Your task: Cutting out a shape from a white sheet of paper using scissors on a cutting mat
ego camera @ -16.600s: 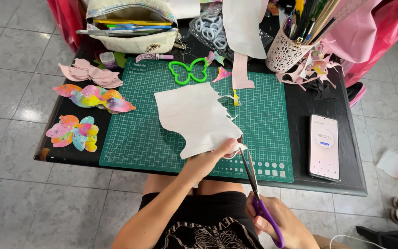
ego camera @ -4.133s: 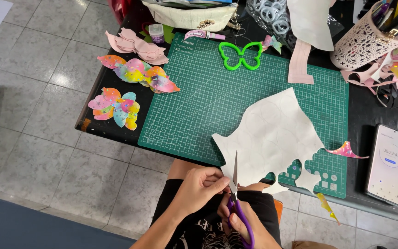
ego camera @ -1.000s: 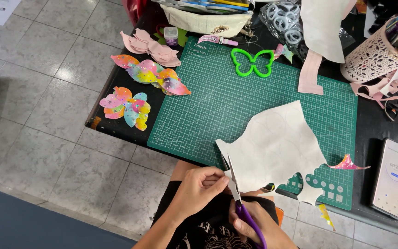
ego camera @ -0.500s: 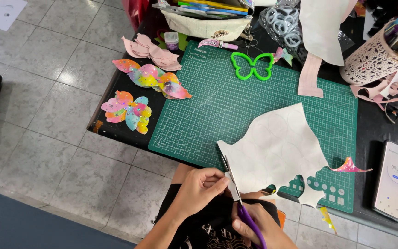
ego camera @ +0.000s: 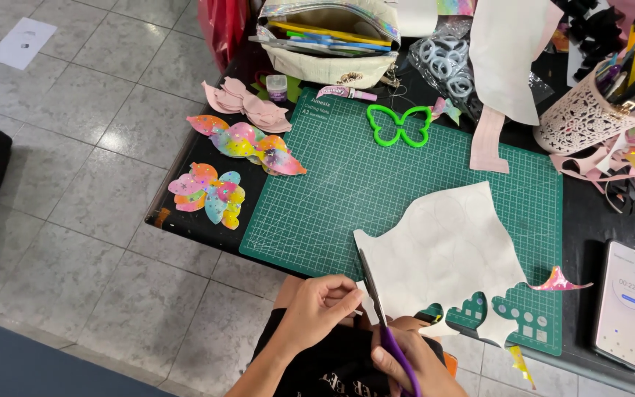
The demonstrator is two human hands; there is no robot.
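Left hand (ego camera: 321, 305) pinches the near edge of a thin, floppy white sheet (ego camera: 442, 254) lying at five o'clock on the green cutting mat (ego camera: 317, 191), while right hand (ego camera: 409, 364) grips purple-handled scissors (ego camera: 380, 316), seemingly mid-cut.

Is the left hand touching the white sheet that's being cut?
Touching. The head view shows the left hand pinching the white sheet's near corner between thumb and fingers, beside the scissors' blades.

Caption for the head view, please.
Left hand steadies a white sheet while right hand cuts it with purple-handled scissors over a green mat.
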